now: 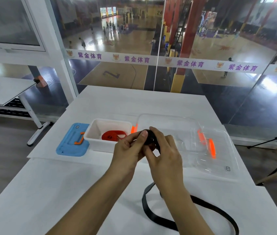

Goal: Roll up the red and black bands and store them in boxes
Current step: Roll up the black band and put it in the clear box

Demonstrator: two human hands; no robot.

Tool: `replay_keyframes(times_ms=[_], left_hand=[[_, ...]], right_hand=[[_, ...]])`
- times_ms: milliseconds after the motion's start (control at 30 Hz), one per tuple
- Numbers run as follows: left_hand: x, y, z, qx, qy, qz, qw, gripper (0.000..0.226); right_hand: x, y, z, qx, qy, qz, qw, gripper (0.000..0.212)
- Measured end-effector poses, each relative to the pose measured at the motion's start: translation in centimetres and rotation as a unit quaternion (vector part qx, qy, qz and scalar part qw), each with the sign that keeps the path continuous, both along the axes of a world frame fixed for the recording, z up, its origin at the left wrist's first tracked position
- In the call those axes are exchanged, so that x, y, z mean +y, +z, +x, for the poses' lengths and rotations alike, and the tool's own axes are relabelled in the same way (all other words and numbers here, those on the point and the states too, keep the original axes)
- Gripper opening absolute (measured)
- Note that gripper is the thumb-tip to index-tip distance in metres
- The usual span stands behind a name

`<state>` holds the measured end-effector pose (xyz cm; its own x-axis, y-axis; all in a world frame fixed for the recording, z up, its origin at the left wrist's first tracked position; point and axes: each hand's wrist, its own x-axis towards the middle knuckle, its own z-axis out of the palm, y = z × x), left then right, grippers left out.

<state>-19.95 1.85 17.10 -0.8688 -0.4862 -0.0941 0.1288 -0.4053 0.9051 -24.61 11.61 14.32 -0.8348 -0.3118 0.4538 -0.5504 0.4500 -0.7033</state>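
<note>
1. Both grips are clamped on the black band (148, 138): the left hand (129, 148) pinches the coiled part from its side with the thumb laid over the top, and the right hand (165, 150) wraps fingers around the other side of the same small roll.

2. Most of the black band is not yet wound. Its loose length drops from the hands and lies in a wide loop on the surface (49, 192), close to the near edge.

3. My judgement is that the main risk is the coil springing open. If either thumb eases off while the fingers shift for another turn, the springy roll is likely to unwind and the wraps made so far would be lost.

4. A second risk is the trailing loop. It could twist or drag across the surface as it is pulled in, giving an uneven, lopsided roll that sits badly in a box.

5. The red band (113, 135) already lies loosely coiled inside the white box (92, 133), with a blue lid (71, 143) beside it.

6. The clear box (176, 126) sits just behind the hands, its clear lid (219, 158) lying to the right; a careless reach could knock either one.

7. Both forearms reach forward and meet above the middle of the surface, wrists angled inward.
</note>
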Motion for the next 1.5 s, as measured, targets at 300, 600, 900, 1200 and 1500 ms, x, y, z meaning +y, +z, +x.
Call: replay_keyframes(times_ms=[300, 600, 900, 1200, 1500], left_hand=[[-5.3, 1.6, 0.9, -0.11, -0.242, -0.192, 0.945, 0.024], [-3.5, 0.9, 0.6, -0.044, -0.158, -0.197, 0.967, 0.023], [-1.0, -0.4, -0.7, -0.015, -0.007, -0.102, 0.995, 0.025], [-1.6, -1.8, 0.6, -0.111, -0.092, -0.139, 0.98, 0.039], [-5.9, 0.1, 2.2, -0.127, -0.257, -0.214, 0.934, 0.027]], right_hand=[[3.3, 3.3, -3.5, -0.018, 0.245, 0.22, 0.944, 0.057], [3.2, 3.8, -2.4, -0.039, 0.18, 0.145, 0.972, 0.078], [1.5, 1.9, 0.1, -0.037, 0.033, 0.062, 0.997, 0.06], [1.2, -0.8, 0.2, -0.055, 0.044, 0.052, 0.996, 0.055], [4.1, 2.6, -2.5, -0.119, 0.301, 0.227, 0.918, 0.067]])
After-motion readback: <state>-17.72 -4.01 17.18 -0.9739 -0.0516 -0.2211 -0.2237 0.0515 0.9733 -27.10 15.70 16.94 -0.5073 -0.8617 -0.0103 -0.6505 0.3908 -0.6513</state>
